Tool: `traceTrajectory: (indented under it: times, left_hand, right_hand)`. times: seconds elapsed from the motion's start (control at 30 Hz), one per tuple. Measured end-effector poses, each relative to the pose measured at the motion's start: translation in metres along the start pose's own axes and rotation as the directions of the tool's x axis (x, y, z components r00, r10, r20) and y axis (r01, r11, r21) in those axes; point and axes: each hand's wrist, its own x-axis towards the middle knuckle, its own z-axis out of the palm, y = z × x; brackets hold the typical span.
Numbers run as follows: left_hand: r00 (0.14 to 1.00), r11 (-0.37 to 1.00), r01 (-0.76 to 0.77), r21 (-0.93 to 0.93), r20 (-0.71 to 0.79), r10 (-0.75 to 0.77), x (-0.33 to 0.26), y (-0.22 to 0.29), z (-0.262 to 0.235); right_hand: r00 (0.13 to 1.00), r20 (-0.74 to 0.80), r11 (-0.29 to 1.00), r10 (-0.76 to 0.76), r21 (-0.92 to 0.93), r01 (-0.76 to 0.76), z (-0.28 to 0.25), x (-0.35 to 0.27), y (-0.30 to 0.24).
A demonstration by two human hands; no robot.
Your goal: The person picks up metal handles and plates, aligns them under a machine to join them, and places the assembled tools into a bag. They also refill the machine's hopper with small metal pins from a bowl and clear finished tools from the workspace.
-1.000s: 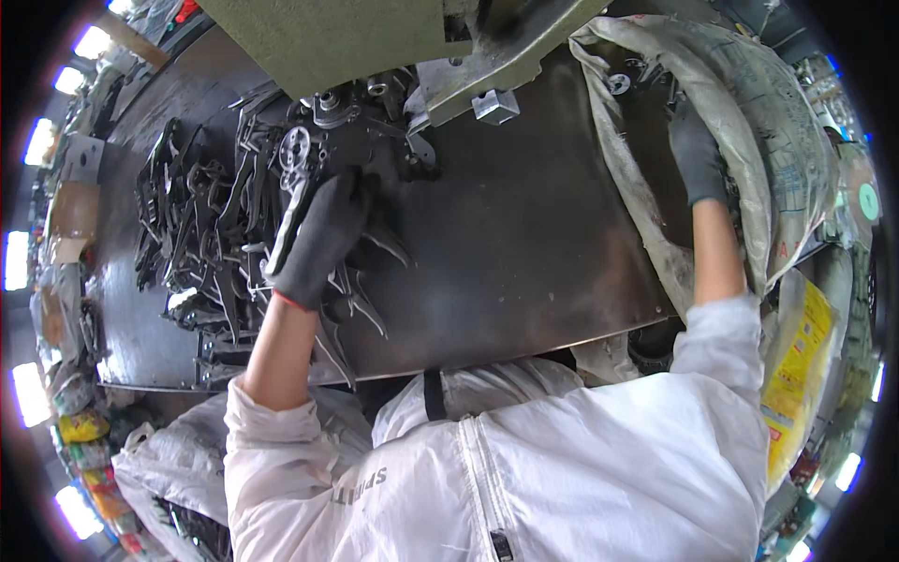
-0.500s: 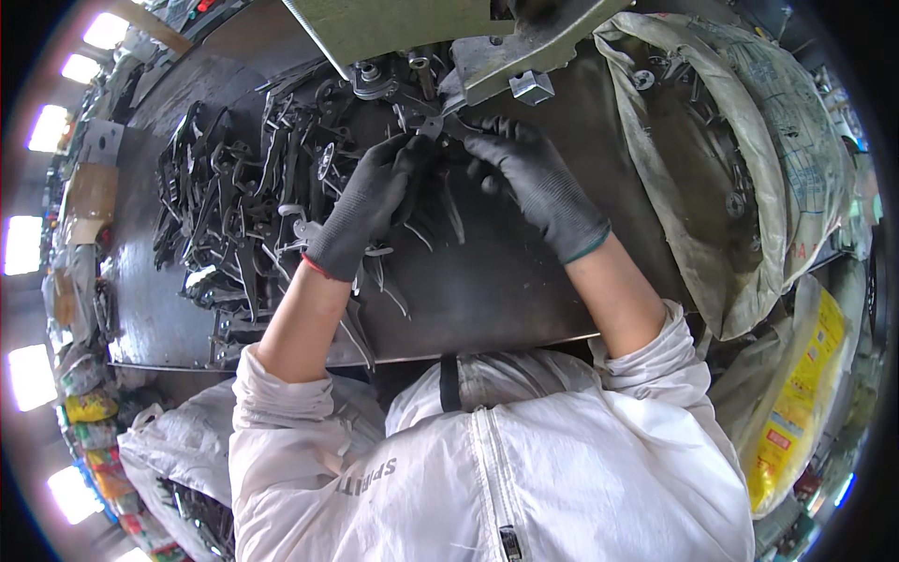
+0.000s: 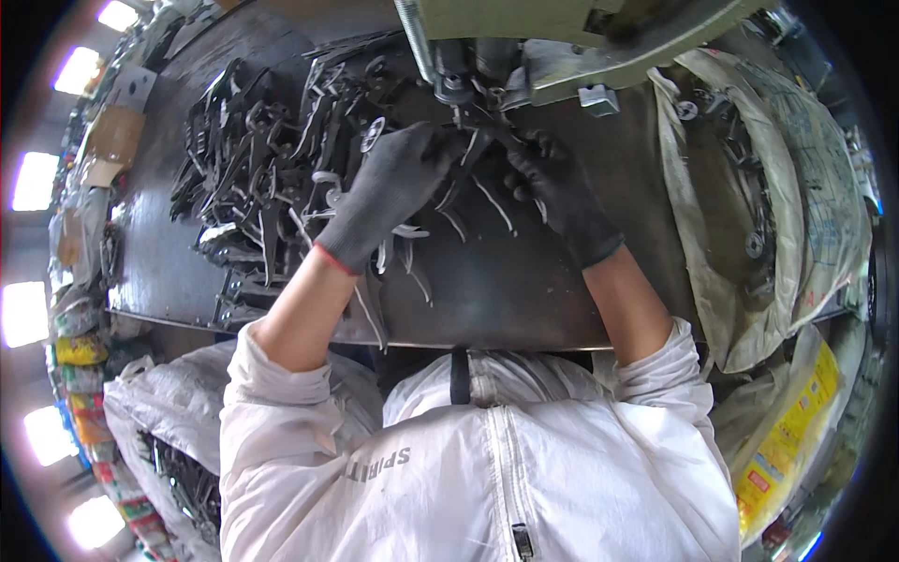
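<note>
Both of my hands wear dark gloves and meet below the machine head (image 3: 454, 86). My left hand (image 3: 398, 183) has its fingers closed on a dark, lever-like metal part (image 3: 476, 148); they partly hide it. From the other side, my right hand (image 3: 567, 192) grips the same part with thumb and forefinger, its other fingers curled. Several curved metal levers (image 3: 496, 204) lie on the table just under the hands. Left of them spreads a tangled pile of similar dark metal levers (image 3: 267, 169), reaching to my left wrist.
The pale green machine frame (image 3: 562, 23) overhangs the far side of the metal table (image 3: 524, 300). At the right lies an open white woven sack (image 3: 688, 215) with metal parts inside. Another white sack (image 3: 178, 403) with dark parts sits below the table's left edge.
My view has shifted, so the machine and table appear farther right. Both hands stay together under the machine head, and my right hand has tilted, its fingers now pointing more upward along the part.
</note>
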Motion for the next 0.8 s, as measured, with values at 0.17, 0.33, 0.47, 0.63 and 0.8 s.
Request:
traceTrajectory:
  times: [0.17, 0.33, 0.47, 0.63, 0.8]
  left_hand:
    - [0.981, 0.984, 0.098, -0.151, -0.151, -0.121, -0.063, -0.03, -0.071]
    - [0.994, 0.894, -0.113, 0.434, 0.06, 0.096, -0.104, -0.049, -0.082]
    - [0.988, 0.846, -0.136, 0.515, 0.003, 0.157, -0.106, -0.067, -0.059]
    - [0.973, 0.876, -0.194, 0.441, -0.025, 0.228, -0.1, -0.075, -0.058]
    - [0.977, 0.909, -0.021, 0.416, -0.183, 0.106, -0.105, -0.072, -0.068]
  right_hand:
    - [0.986, -0.155, 0.997, 0.064, 0.045, -0.057, 0.006, 0.0, 0.004]
    - [0.985, -0.169, 0.999, 0.036, -0.011, -0.039, 0.015, -0.004, -0.009]
    - [0.996, -0.078, 0.998, 0.035, -0.045, -0.038, 0.015, -0.017, -0.027]
    - [0.988, -0.127, 0.99, 0.093, -0.093, -0.106, 0.02, -0.021, -0.025]
    - [0.987, -0.085, 0.989, 0.14, -0.031, -0.143, 0.009, -0.015, 0.003]
